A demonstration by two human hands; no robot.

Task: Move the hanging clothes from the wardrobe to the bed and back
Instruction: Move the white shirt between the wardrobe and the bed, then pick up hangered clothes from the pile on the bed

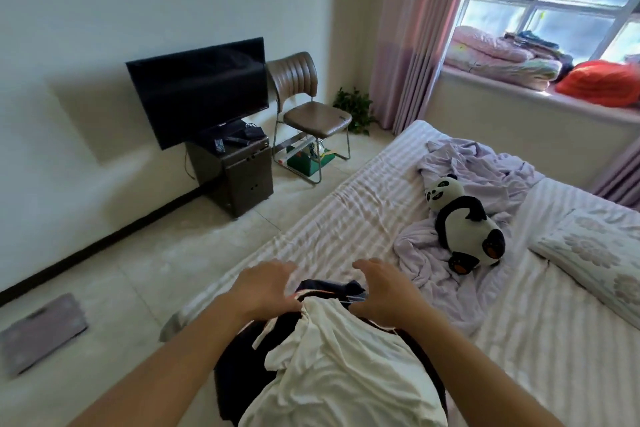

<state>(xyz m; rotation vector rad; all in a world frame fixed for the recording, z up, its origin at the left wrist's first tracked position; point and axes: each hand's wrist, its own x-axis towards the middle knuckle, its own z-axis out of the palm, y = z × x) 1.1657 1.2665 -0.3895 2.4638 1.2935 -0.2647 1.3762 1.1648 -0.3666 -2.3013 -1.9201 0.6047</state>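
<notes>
A bundle of clothes lies at the near edge of the striped bed (pixel 346 218): a white garment (pixel 346 367) on top of dark garments (pixel 242 367), with thin hanger parts (pixel 349 298) showing at the far end. My left hand (pixel 266 288) is over the left side of the bundle's top, fingers loosely curved and spread, thumb by the white cloth. My right hand (pixel 384 291) is over the right side, fingers likewise loose. Neither hand plainly grips anything. The wardrobe is out of view.
A toy panda (pixel 464 222) lies on a crumpled lilac sheet (pixel 415 253) mid-bed, with a pillow (pixel 588 253) at the right. Left of the bed are tiled floor, a television (pixel 197 90) on a dark cabinet (pixel 235 173), a brown chair (pixel 311 111) and a scale (pixel 41 333).
</notes>
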